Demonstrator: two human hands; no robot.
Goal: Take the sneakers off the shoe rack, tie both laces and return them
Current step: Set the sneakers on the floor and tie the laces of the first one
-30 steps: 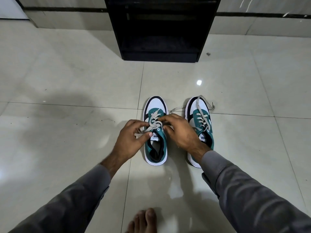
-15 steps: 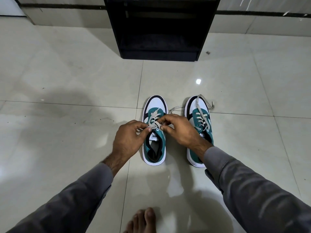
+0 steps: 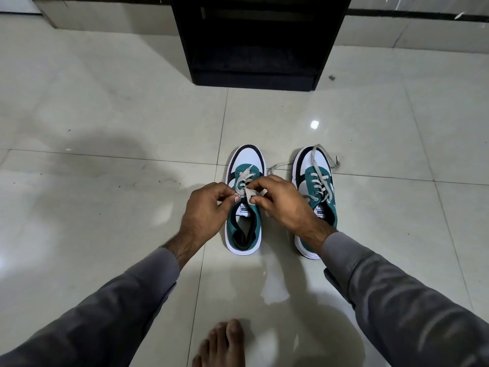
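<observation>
Teal, white and black sneakers [image 3: 244,207] with grey laces [image 3: 247,185]; black shoe rack [image 3: 258,41]; grey sleeves [image 3: 397,295].

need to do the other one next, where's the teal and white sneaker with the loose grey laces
In the head view, the untied teal and white sneaker stands on the pale tiled floor, right of its twin, partly behind the right hand.

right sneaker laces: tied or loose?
Loose. The right sneaker's lace ends trail over the toe onto the floor, no bow. Both hands work the left sneaker.
</observation>
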